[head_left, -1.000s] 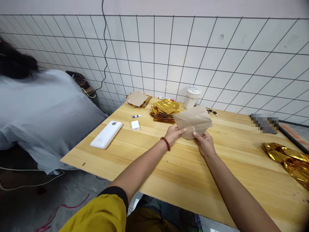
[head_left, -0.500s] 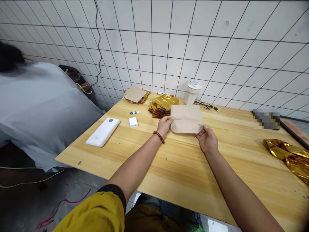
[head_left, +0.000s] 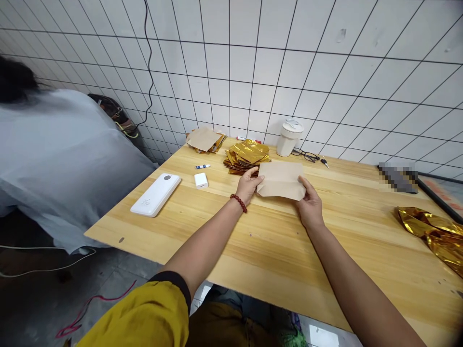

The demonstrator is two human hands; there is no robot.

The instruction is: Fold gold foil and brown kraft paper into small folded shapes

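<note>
Above the tabletop (head_left: 217, 236), just on the near side of the gold foil stack (head_left: 249, 151), holding a creased brown paper piece (head_left: 281, 179) by its two side edges

Grip: pinched at the left edge by the left hand (head_left: 249, 186), gap down to paper thickness; pinched likewise at the right edge by the right hand (head_left: 311, 200), with the fingers behind the paper mostly hidden

Risks, as judged from here:
- could tear or buckle along the cross crease, if pulled or pushed unevenly
- could slip free on one side, given edge-only pinches on thin stock
- could drag loose leaves off the foil stack, with left fingertips so near; cannot tell from this angle whether touching
- could tip the white cup (head_left: 287, 140) with a long reach, and wet the glasses (head_left: 306, 154) beside it if holding liquid

Containers:
- white cup: upright near the wall, lid on, so cannot tell contents
- dark bag (head_left: 113, 110): beyond the table's far left corner, contents not visible
- brown paper piece: cannot tell whether single sheet or pocket; nothing seen inside
</note>
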